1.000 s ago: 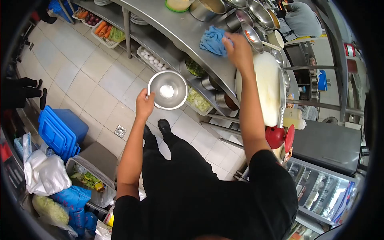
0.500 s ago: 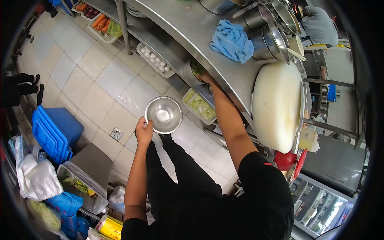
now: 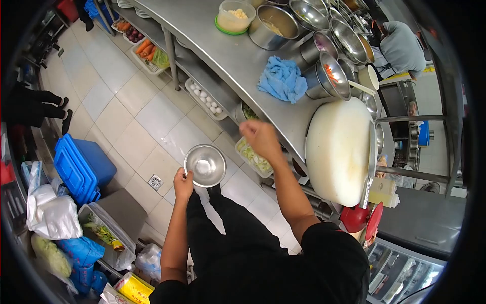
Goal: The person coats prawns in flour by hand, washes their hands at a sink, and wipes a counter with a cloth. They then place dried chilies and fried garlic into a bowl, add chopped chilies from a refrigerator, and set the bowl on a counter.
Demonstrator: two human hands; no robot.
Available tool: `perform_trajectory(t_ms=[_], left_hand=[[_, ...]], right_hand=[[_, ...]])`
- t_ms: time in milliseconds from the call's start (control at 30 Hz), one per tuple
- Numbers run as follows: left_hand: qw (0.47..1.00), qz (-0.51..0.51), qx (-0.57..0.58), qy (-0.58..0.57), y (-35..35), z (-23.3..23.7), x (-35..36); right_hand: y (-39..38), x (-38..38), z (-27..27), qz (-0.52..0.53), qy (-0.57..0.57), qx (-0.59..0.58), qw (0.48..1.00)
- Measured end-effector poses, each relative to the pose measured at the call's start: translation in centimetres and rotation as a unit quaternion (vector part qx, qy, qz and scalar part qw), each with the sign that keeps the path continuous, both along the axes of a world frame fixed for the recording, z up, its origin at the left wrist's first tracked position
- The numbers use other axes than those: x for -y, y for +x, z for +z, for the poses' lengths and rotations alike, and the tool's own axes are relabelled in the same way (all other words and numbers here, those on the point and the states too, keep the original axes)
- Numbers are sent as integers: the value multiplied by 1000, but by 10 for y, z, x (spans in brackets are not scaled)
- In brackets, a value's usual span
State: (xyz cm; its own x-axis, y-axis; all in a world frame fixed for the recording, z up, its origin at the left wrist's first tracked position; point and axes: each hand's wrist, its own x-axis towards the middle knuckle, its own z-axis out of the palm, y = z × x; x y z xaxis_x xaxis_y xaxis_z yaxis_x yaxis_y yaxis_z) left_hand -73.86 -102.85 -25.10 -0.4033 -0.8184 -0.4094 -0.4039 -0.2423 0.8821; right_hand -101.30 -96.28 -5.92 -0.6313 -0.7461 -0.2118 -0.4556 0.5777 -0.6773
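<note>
My left hand (image 3: 183, 184) grips a round steel bowl (image 3: 216, 172) by its left rim, thumb at the edge, above the floor. The inside of the bowl shows a bright patch at its bottom. My right hand (image 3: 260, 138), slightly blurred, is closed with its fingers curled in, to the right of and above the bowl in view; I cannot tell what it holds. Just beyond that hand, a pot with green leaves (image 3: 248, 112) stands on the lower shelf, partly hidden. A basket of cut pale-green vegetable (image 3: 254, 156) sits below the hand.
On the steel counter (image 3: 217, 55) are a blue cloth (image 3: 282, 79), several steel pots and a thick white cutting block (image 3: 338, 150). An egg basket (image 3: 206, 99) lies underneath. Blue bin (image 3: 83, 164) and bags stand left. One person's legs (image 3: 48, 104) show left, another person (image 3: 401, 49) works beyond the counter.
My right hand has come out from the pot of greens under the counter and moved down toward the bowl. The camera view has shifted, showing more of the countertop. My left hand still holds the bowl.
</note>
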Motion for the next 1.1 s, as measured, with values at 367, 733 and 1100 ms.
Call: perform_trajectory(t_ms=[367,733,1100], left_hand=[[987,-4,100,-122,111,29,-49],[977,177,113,-43,211,77,-124],[890,447,34,-88,282,129,-161]], right_hand=[[-95,102,66,-123,-9,-269,955],[-44,103,119,23,-84,-202,975],[42,105,102,267,-173,-152,936]])
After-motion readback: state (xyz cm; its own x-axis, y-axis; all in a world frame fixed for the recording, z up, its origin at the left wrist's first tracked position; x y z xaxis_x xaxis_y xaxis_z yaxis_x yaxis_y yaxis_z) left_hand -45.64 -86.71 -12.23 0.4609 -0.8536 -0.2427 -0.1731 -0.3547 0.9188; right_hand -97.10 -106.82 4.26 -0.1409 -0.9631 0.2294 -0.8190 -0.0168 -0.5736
